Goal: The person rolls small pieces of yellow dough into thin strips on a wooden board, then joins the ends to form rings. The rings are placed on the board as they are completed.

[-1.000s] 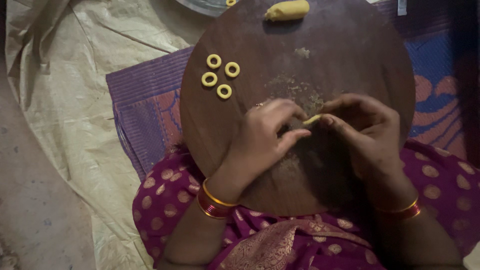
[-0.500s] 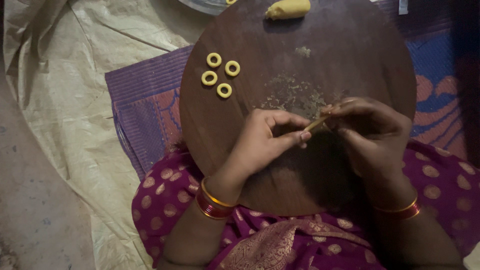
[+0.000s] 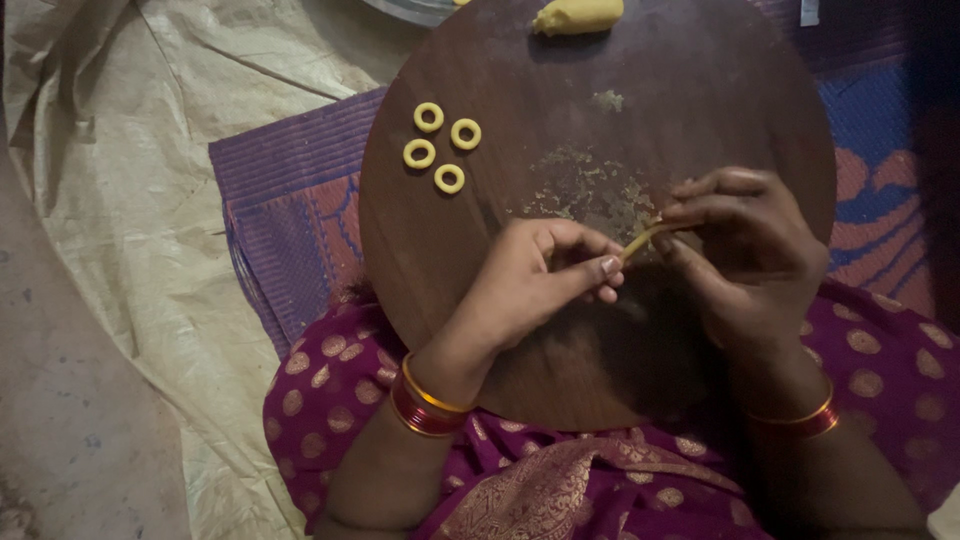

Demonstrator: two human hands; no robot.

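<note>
Head view, my left hand (image 3: 540, 275) and right hand (image 3: 745, 255) both pinched shut on a thin dough strip (image 3: 645, 238) (yellow), above round wooden board (image 3: 480, 250), four dough rings (image 3: 441, 146) nearby.

Place: a home floor used for food making.
Seen: a round wooden board (image 3: 600, 200) laid over a woven mat (image 3: 290, 220) and plastic sheet (image 3: 130, 150); dough rings (image 3: 440, 147) set out.

We see the left hand (image 3: 545, 275) and right hand (image 3: 745, 250) pinching a thin dough strip (image 3: 645, 237) between them above the round wooden board (image 3: 480, 230). Four dough rings (image 3: 440, 147) lie on the board's upper left, a dough lump (image 3: 578, 15) at its far edge.
</note>
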